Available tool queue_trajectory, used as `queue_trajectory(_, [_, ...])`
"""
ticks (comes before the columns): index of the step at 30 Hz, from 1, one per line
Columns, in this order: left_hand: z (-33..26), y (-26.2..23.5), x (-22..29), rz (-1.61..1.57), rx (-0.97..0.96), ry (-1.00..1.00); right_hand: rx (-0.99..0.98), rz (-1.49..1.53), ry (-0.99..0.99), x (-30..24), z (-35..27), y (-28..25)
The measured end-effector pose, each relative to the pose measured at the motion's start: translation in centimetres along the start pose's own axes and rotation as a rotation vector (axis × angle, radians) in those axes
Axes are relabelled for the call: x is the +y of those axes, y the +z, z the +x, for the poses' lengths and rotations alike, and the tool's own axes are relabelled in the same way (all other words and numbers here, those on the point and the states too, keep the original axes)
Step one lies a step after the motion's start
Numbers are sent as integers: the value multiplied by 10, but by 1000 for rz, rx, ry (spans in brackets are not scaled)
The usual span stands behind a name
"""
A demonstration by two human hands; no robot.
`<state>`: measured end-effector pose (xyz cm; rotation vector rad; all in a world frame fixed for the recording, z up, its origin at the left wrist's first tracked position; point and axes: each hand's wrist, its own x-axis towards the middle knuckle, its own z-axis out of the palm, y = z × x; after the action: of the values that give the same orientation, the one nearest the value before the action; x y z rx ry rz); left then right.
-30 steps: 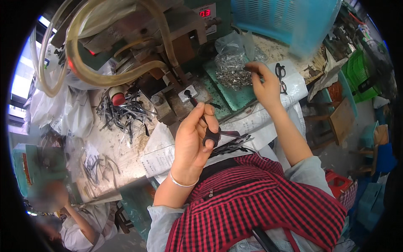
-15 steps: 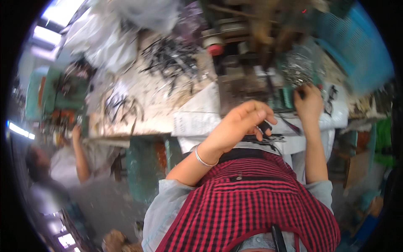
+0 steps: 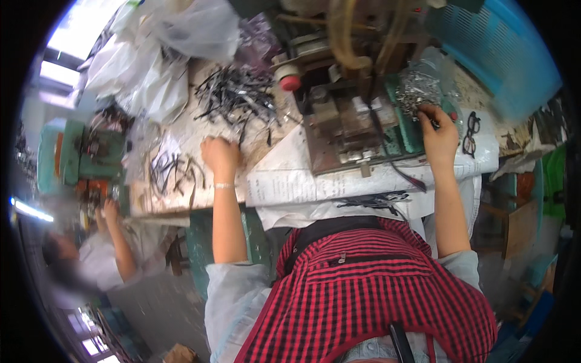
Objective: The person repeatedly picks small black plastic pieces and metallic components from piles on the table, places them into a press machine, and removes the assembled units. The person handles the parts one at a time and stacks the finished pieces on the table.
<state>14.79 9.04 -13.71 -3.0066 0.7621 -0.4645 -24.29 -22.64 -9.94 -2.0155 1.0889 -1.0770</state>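
Note:
My left hand (image 3: 220, 156) is on the worktable with its fingers curled under; what they hold, if anything, is hidden. Just beyond it lies a heap of thin dark strips (image 3: 233, 94) that look like eyeglass temples. A smaller group of such strips (image 3: 175, 170) lies to its left. Over at the right, my right hand (image 3: 440, 133) has thumb and fingers drawn together at the near edge of a pile of small shiny metal parts (image 3: 417, 91). Whatever is pinched there is too small to name. Between my hands stands a bench machine (image 3: 345, 127) with a red knob (image 3: 290, 83).
A dark eyeglass frame (image 3: 471, 134) lies right of my right hand. More dark strips (image 3: 378, 201) rest on white sheeting at my lap. A blue basket (image 3: 499, 54) stands back right, white plastic bags (image 3: 145, 72) back left. Another person (image 3: 100, 254) works at a green machine (image 3: 63, 151).
My left hand has moved from in front of the machine, where it held a small dark piece, left and forward to the table. My right hand stays by the metal parts.

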Motion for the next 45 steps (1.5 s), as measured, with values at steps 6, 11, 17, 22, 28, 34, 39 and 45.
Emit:
queue_trajectory(6, [-20, -30, -11, -127, -6, -192, 207, -102, 32, 22, -38, -69])
queue_trajectory(11, [10, -15, -19, -288, 173, 22, 53, 77, -161, -55, -23, -62])
queue_trajectory(17, [-4, -25, 89, -592, 260, 319, 15, 319, -303, -107, 23, 12])
queue_trajectory(22, [-56, -88, 149, -1485, 266, 139, 8, 665, -26, -112, -6, 33])
queue_trajectory(28, [-65, -207, 163, -1431, 718, 747, -91, 827, 24, -132, -3, 26])
queue_trajectory(34, [-89, -185, 182, -947, 623, 1062, -310, 680, -59, -148, -21, -18])
queue_trajectory(39, [-72, -176, 221, -930, 736, 1170, -171, -15, -13, -33, 3, -26])
queue_trajectory(45, [-72, -168, 224, -902, 771, 1169, -29, 27, -70, 4, 8, -40])
